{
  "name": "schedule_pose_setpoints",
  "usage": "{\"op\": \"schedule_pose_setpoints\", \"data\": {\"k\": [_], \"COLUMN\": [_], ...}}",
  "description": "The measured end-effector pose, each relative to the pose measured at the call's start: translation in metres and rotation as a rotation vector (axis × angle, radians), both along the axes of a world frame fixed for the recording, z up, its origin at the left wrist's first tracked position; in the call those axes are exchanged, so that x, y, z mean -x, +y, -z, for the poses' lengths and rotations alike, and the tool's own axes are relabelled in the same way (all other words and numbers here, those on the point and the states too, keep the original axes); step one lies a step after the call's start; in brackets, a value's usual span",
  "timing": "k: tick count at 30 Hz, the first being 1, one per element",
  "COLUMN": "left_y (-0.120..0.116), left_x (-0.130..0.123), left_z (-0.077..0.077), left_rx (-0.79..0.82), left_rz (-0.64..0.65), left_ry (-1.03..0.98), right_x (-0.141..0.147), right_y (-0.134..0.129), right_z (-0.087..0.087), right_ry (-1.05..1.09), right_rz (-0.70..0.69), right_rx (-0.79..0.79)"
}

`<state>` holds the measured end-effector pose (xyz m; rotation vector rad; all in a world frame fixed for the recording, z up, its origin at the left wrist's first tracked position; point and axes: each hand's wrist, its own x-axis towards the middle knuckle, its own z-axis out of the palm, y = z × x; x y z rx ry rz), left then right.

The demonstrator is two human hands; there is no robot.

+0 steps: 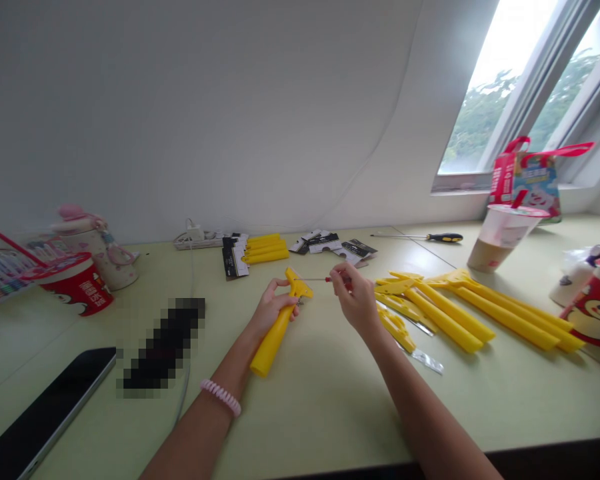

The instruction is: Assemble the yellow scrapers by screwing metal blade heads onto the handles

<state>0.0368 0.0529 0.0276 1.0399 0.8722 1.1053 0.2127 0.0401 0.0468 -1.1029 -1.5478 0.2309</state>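
My left hand [271, 309] is wrapped around the neck of a yellow scraper [273, 340], its tubular handle slanting down toward me and its head up. Pinched in my right hand [353, 297] is a small screwdriver with a red handle [329, 279]. The thin shaft points left at the scraper's head; I cannot tell whether the tip touches a screw. To the right of my right hand lie several yellow scraper handles [450, 320] and yellow head pieces [397, 327], some with metal blades.
Packaged yellow handles [267, 249] and black-and-white cards [323, 241] lie by the wall. A longer screwdriver [444, 237] rests behind. Drink cups [500, 237] [87, 287] stand on both sides. A tablet [55, 407] and a cable [185, 380] lie left.
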Motion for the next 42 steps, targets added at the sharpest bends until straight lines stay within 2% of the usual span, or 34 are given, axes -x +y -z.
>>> {"op": "schedule_pose_setpoints", "data": {"k": [5, 13, 23, 35, 38, 42], "left_y": [0.0000, -0.0003, 0.0004, 0.0009, -0.0009, -0.0004], "left_x": [0.0002, -0.0003, 0.0003, -0.0003, -0.0026, -0.0038], "left_z": [0.0000, 0.0010, 0.0044, 0.0055, 0.0022, -0.0033], "left_rx": [-0.008, -0.027, -0.061, -0.056, -0.046, 0.030], "left_rz": [-0.024, 0.010, 0.009, -0.012, -0.040, -0.161], "left_ry": [0.022, 0.047, 0.071, 0.068, 0.050, -0.030], "right_x": [0.0007, 0.0012, -0.0006, -0.0021, -0.0010, -0.0030], "right_y": [0.0004, -0.0021, 0.0002, 0.0032, 0.0029, 0.0056], "right_z": [0.0019, -0.0015, 0.0007, 0.0055, 0.0049, 0.0052], "right_ry": [-0.014, 0.035, 0.074, 0.118, 0.121, 0.093], "right_rz": [-0.023, -0.063, -0.054, -0.122, -0.084, 0.067], "right_rx": [0.061, -0.022, 0.104, 0.183, 0.144, 0.034]}}
